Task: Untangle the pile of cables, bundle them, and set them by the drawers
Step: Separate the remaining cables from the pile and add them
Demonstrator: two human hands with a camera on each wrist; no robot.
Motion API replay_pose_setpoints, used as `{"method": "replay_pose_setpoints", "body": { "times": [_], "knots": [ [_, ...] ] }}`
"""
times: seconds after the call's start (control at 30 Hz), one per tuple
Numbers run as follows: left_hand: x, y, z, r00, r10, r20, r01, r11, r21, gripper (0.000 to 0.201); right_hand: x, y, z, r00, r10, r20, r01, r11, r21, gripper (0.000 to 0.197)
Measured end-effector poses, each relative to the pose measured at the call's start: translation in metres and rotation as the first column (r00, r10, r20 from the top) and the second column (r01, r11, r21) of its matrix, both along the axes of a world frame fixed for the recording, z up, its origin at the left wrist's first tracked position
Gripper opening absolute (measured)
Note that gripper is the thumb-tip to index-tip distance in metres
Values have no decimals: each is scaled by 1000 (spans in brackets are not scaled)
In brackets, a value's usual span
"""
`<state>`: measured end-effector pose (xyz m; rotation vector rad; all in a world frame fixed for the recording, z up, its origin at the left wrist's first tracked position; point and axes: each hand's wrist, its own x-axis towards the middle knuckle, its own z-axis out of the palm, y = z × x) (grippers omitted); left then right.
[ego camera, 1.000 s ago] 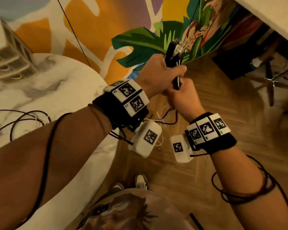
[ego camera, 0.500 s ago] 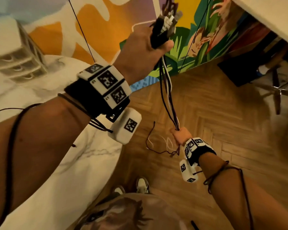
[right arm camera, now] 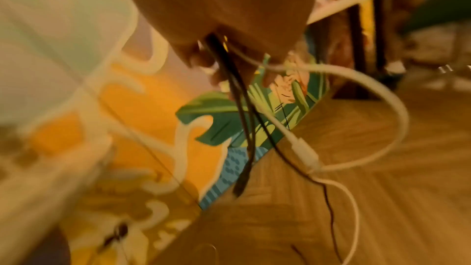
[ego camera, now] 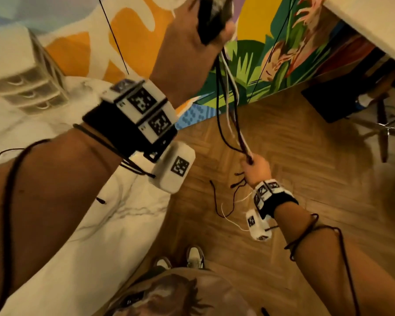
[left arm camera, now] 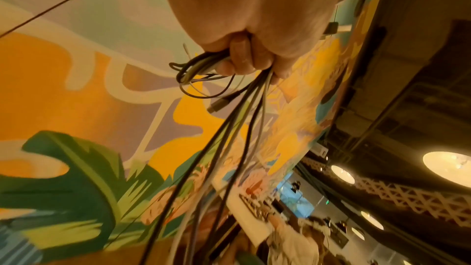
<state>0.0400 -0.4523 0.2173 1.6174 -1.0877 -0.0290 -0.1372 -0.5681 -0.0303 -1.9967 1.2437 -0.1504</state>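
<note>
While the left hand (ego camera: 192,39) is raised high near the top of the head view, its fingers are curled tight round the upper ends of the cables (ego camera: 226,92), with dark and pale plugs sticking out above the fist. From there the cables, black and white strands together, hang down and slant toward the right hand (ego camera: 257,167), which sits lower, over the floor (ego camera: 306,179), and is closed round the same cables further along their length. Below that hand the loose tails dangle free in the air, a few black ends and a thin white one curling beside the wrist.

In the left wrist view the fingers (left arm camera: 239,57) clamp the strands in a bunch, a small loop and one dark plug (left arm camera: 221,103) hanging just under the fist. The right wrist view is blurred, yet it shows black strands passing through the closed hand (right arm camera: 216,27) and a white cable (right arm camera: 356,80) looping wide beneath it, ending in a white plug (right arm camera: 303,148).

The drawers (ego camera: 25,87) stand on the desk (ego camera: 89,247) at the left, well apart from the cables. One thin black cord lies on the desk near the left forearm.
</note>
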Motion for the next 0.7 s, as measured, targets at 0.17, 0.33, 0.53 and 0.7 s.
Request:
{"method": "replay_pose_setpoints", "body": {
  "times": [0.17,0.33,0.53,0.7],
  "knots": [
    [-43,0,-58,958,-93,-272,133,982,135,17,-18,8,-7,892,304,-334,-294,952,82,57],
    [-67,-4,-101,931,-62,-359,162,954,254,6,-1,11,61,924,353,150,-356,934,-7,76],
    [-71,2,-115,963,-69,-259,185,871,456,29,19,28,102,857,267,441,-401,883,245,24],
    [-53,16,-107,960,42,-277,84,899,429,24,-2,24,71,950,140,279,-162,985,57,31]
  ]
}}
